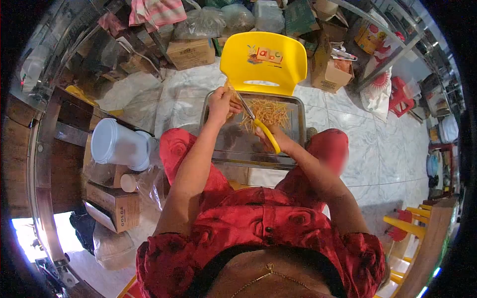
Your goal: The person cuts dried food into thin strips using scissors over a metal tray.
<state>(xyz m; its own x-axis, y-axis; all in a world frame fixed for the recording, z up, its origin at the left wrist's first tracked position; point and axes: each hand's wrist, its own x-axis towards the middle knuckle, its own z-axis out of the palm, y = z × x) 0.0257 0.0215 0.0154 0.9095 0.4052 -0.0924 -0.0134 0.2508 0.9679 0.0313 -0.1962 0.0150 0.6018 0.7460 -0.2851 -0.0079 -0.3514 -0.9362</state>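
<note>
"So, where are the scissors (257, 122) sitting?"
"In the right hand (271, 139), pointing toward the left hand (222, 104); thin strips (272, 113) are lying just beyond, in the tray (231, 143)."
"How many?"
"One pair, one tray, uncountable strips."
"And the hands?"
"The right is clasping the handles (270, 134); the left, nearly closed, is pinching a tan piece (229, 86)."

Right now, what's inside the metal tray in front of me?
A loose heap of thin yellowish strips lies toward the far side of the tray. Your right hand and the scissors cover some of it; anything beneath the heap is hidden.
</note>
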